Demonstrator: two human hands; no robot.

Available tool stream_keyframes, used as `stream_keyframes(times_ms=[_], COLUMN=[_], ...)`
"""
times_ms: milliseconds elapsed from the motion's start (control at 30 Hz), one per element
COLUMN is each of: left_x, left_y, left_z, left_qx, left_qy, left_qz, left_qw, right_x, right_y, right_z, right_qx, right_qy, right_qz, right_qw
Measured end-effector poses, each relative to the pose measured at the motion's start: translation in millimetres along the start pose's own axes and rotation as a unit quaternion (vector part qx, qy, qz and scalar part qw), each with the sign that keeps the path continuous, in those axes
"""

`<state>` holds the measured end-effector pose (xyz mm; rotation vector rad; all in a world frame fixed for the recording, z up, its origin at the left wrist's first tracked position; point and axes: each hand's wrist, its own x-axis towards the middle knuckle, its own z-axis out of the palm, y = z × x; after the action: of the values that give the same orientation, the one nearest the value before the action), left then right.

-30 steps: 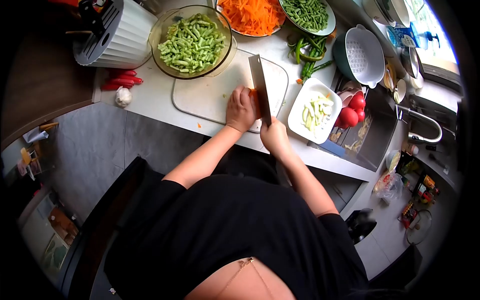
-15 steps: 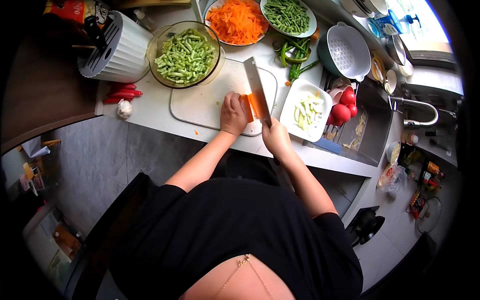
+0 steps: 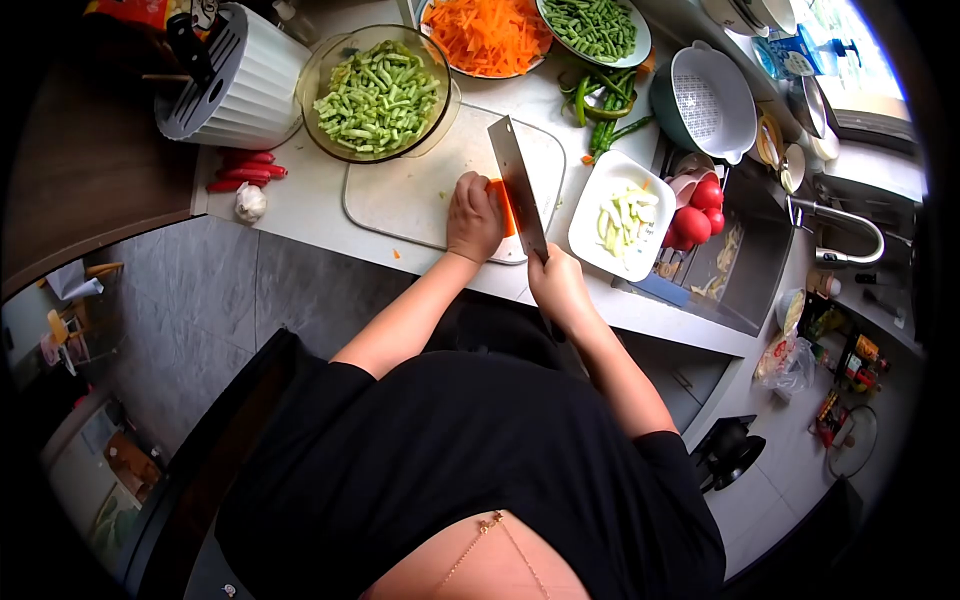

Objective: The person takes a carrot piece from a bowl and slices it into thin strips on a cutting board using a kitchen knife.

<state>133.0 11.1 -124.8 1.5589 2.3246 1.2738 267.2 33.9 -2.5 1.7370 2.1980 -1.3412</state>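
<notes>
My left hand (image 3: 474,217) is closed on an orange piece of carrot (image 3: 505,208), pressing it onto the white cutting board (image 3: 400,200). Most of the carrot is hidden by the fingers and the blade. In my right hand (image 3: 560,288) is the handle of a kitchen cleaver (image 3: 520,185), its wide blade upright along the carrot's right side. Whether the edge is inside the carrot, I cannot tell. Small green and orange bits lie on and near the board.
Behind the board stand a glass bowl (image 3: 449,125) of cut green beans and plates of carrot strips (image 3: 488,38) and chopped beans (image 3: 595,30). A white dish (image 3: 582,228), tomatoes (image 3: 692,225) and the sink (image 3: 765,270) are to the right; garlic (image 3: 251,203) and red chilies (image 3: 245,172) left.
The left hand now covers more of the carrot, so less orange shows between it and the blade. My view has shifted slightly; the cleaver remains in my right hand.
</notes>
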Motion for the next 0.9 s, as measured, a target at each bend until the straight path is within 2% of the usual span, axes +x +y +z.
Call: stream_keyframes(times_ms=[133,233,333,367,400,500,567,633,733,900], left_x=[0,1,-1,-3,0,1,1,-1,-1,-3], left_y=[0,-2,0,1,1,-1,-1,-1,-1,0], left_z=[1,2,1,0,0,1,1,2,2,0], left_qx=[0.005,0.007,0.007,0.009,0.012,0.007,0.009,0.009,0.004,0.011], left_qy=[0.002,0.001,-0.002,-0.005,-0.004,0.0,-0.006,-0.013,-0.013,-0.023], left_qz=[0.005,0.009,0.007,0.004,-0.001,0.003,-0.001,-0.009,-0.013,-0.013], left_qw=[1.0,1.0,1.0,1.0,1.0,1.0,1.0,1.0,1.0,1.0], right_x=[2,12,23,23,15,-7,10,22,11,12], right_y=[0,-2,-32,-18,-7,13,7,-34,7,7], right_z=[-1,-7,-20,-11,-7,2,3,-15,-1,6], right_qx=[-0.013,0.03,0.05,0.044,0.005,0.033,0.032,0.084,0.027,0.053], right_qy=[-0.016,-0.075,-0.117,-0.089,-0.093,-0.08,-0.083,-0.124,-0.098,-0.08], right_qz=[-0.004,0.03,0.118,0.058,0.053,0.075,0.065,0.167,0.065,0.062], right_qw=[1.0,0.996,0.985,0.993,0.994,0.993,0.994,0.974,0.993,0.993])
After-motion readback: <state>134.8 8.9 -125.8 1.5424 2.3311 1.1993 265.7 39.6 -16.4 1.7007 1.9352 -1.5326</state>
